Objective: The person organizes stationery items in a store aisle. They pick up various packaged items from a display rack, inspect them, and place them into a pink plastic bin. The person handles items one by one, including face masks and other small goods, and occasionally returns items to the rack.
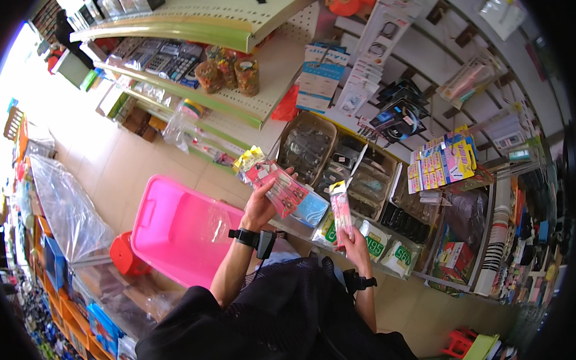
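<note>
My left hand (261, 204) grips several pink-and-yellow plastic packets (274, 183), fanned over one another; what is inside them I cannot tell. Beside them, under their lower right edge, lies a blue pack (311, 207) on the front of the display counter. One slim pink packet with a yellow top (340, 209) stands up from my right hand (354, 246), which pinches its lower end. White packs with green print (374, 239) lie along the counter edge around my right hand. Left of my left forearm is a large pink plastic tub (175, 222).
Bins of small packaged goods (308, 141) fill the counter before me. Hooked packets (322, 79) hang on the slatted wall behind. Shelves with calculators (174, 58) and filled jars (247, 76) stand at upper left. A red stool (129, 254) sits beside the tub.
</note>
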Demonstrator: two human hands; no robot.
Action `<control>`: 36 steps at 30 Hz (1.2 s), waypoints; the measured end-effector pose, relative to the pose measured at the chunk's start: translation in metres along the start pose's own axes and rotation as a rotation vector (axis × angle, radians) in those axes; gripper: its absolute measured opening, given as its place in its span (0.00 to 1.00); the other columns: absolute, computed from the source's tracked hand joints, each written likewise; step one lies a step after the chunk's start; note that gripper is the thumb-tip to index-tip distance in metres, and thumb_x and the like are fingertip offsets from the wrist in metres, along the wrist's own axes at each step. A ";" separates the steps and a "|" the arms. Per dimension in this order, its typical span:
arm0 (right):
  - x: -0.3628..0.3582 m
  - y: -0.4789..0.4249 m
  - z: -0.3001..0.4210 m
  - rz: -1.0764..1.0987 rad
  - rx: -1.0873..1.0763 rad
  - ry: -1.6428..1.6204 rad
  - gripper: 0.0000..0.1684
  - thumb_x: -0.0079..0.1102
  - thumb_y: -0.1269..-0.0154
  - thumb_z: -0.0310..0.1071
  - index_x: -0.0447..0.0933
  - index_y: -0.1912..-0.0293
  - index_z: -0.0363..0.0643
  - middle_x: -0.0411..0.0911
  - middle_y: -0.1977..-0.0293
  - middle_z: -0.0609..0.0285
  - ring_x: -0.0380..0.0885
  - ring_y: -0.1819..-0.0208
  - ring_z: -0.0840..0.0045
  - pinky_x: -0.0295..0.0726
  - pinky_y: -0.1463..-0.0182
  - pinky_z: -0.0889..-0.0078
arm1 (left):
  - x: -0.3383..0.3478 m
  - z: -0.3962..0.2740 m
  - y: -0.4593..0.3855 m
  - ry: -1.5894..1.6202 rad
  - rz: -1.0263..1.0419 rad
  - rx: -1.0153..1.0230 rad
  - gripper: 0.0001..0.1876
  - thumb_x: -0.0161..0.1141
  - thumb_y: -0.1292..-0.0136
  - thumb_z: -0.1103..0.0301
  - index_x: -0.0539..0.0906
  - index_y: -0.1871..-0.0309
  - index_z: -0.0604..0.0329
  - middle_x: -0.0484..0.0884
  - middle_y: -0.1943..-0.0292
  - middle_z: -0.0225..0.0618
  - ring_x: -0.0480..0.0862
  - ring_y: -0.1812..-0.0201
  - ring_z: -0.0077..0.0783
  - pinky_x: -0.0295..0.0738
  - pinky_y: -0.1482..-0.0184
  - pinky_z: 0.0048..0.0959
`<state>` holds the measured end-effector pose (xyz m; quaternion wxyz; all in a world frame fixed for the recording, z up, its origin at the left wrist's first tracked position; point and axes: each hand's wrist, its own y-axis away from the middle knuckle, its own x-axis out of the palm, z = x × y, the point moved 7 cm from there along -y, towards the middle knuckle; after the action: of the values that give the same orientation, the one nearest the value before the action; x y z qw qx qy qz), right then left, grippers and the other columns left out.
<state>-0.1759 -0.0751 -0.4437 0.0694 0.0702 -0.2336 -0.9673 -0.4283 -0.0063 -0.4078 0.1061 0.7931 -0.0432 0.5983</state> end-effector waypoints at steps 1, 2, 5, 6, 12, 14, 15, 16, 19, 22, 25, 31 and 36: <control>-0.001 0.005 0.001 0.047 0.020 0.035 0.14 0.50 0.34 0.38 0.72 0.57 0.36 0.78 0.75 0.59 0.76 0.79 0.81 0.75 0.76 0.81 | 0.000 0.004 0.000 -0.006 -0.020 -0.006 0.26 0.48 0.34 0.65 0.57 0.35 0.52 0.63 0.39 0.43 0.61 0.36 0.43 0.60 0.37 0.48; -0.006 0.012 0.001 0.094 0.038 0.073 0.15 0.51 0.34 0.38 0.72 0.57 0.35 0.78 0.74 0.59 0.77 0.78 0.81 0.76 0.76 0.80 | 0.002 0.010 0.002 -0.012 -0.040 -0.009 0.25 0.49 0.35 0.63 0.58 0.35 0.52 0.65 0.40 0.42 0.63 0.37 0.42 0.62 0.39 0.48; -0.018 0.018 -0.002 0.221 0.070 0.178 0.16 0.53 0.36 0.38 0.74 0.56 0.34 0.78 0.72 0.59 0.77 0.76 0.81 0.78 0.74 0.78 | 0.008 0.024 0.006 -0.079 -0.075 -0.030 0.22 0.49 0.34 0.59 0.61 0.38 0.46 0.72 0.46 0.42 0.72 0.44 0.40 0.70 0.45 0.47; -0.021 0.018 -0.002 0.268 0.070 0.173 0.16 0.53 0.36 0.37 0.74 0.56 0.34 0.78 0.73 0.59 0.77 0.75 0.81 0.78 0.74 0.78 | 0.006 0.026 0.011 -0.150 -0.088 -0.013 0.23 0.50 0.35 0.58 0.61 0.38 0.46 0.73 0.47 0.43 0.74 0.47 0.40 0.72 0.47 0.47; -0.050 0.024 0.049 0.222 -0.238 -0.207 0.15 0.48 0.33 0.39 0.73 0.55 0.37 0.79 0.62 0.57 0.78 0.63 0.80 0.76 0.62 0.78 | -0.001 0.072 0.049 -0.285 -0.286 -0.007 0.28 0.53 0.38 0.53 0.61 0.38 0.52 0.75 0.53 0.42 0.78 0.55 0.39 0.76 0.54 0.46; -0.045 0.022 0.028 0.312 -0.250 -0.351 0.13 0.49 0.34 0.36 0.73 0.55 0.39 0.78 0.60 0.62 0.76 0.61 0.83 0.74 0.63 0.79 | 0.008 0.099 0.061 -0.341 -0.253 -0.024 0.27 0.53 0.38 0.55 0.62 0.39 0.55 0.76 0.57 0.40 0.78 0.55 0.39 0.76 0.54 0.46; -0.031 0.029 0.024 0.382 -0.206 -0.433 0.12 0.50 0.34 0.35 0.73 0.54 0.40 0.77 0.61 0.64 0.75 0.62 0.84 0.74 0.63 0.79 | 0.001 0.110 0.065 -0.322 -0.240 -0.004 0.25 0.51 0.36 0.58 0.62 0.39 0.55 0.76 0.56 0.41 0.78 0.55 0.39 0.75 0.53 0.44; -0.017 0.033 0.013 0.468 -0.230 -0.363 0.12 0.51 0.35 0.34 0.74 0.53 0.41 0.77 0.61 0.65 0.75 0.63 0.84 0.74 0.62 0.79 | 0.004 0.123 0.068 -0.269 -0.254 0.034 0.22 0.50 0.35 0.60 0.63 0.40 0.57 0.76 0.55 0.42 0.78 0.55 0.40 0.75 0.53 0.42; 0.019 0.052 -0.017 0.483 -0.292 -0.166 0.13 0.52 0.35 0.33 0.74 0.52 0.43 0.77 0.62 0.67 0.75 0.62 0.83 0.75 0.60 0.78 | -0.013 0.154 0.092 -0.315 -0.310 0.131 0.18 0.46 0.34 0.63 0.68 0.45 0.61 0.76 0.52 0.44 0.78 0.54 0.39 0.75 0.52 0.37; 0.020 0.069 -0.050 0.481 -0.048 -0.359 0.13 0.53 0.36 0.34 0.74 0.52 0.43 0.77 0.61 0.66 0.76 0.61 0.82 0.75 0.57 0.77 | -0.039 0.166 0.119 -0.592 -0.389 0.156 0.15 0.47 0.35 0.67 0.72 0.48 0.63 0.77 0.53 0.40 0.78 0.54 0.33 0.75 0.52 0.31; 0.015 0.097 -0.067 0.562 0.224 -0.629 0.16 0.50 0.34 0.37 0.71 0.49 0.42 0.75 0.56 0.61 0.75 0.56 0.75 0.75 0.51 0.69 | -0.026 0.166 0.138 -0.718 -0.422 0.221 0.12 0.48 0.36 0.73 0.72 0.50 0.62 0.78 0.57 0.36 0.79 0.56 0.31 0.75 0.54 0.30; 0.020 0.121 -0.081 0.670 0.282 -0.774 0.19 0.44 0.32 0.41 0.67 0.46 0.42 0.73 0.52 0.56 0.73 0.50 0.66 0.72 0.45 0.57 | -0.010 0.169 0.144 -0.444 -0.295 0.206 0.14 0.50 0.37 0.74 0.69 0.47 0.59 0.77 0.53 0.37 0.77 0.52 0.32 0.74 0.51 0.32; 0.032 0.148 -0.059 0.646 0.286 -0.876 0.17 0.45 0.32 0.40 0.69 0.48 0.44 0.74 0.53 0.56 0.74 0.52 0.67 0.73 0.46 0.58 | 0.002 0.151 0.164 -0.552 -0.334 0.323 0.12 0.52 0.37 0.72 0.72 0.50 0.60 0.79 0.58 0.35 0.78 0.57 0.27 0.71 0.53 0.26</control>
<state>-0.1819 -0.2368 -0.4309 0.2484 -0.4043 -0.3792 -0.7944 -0.3179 -0.1994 -0.4260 0.0602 0.9274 0.1549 0.3352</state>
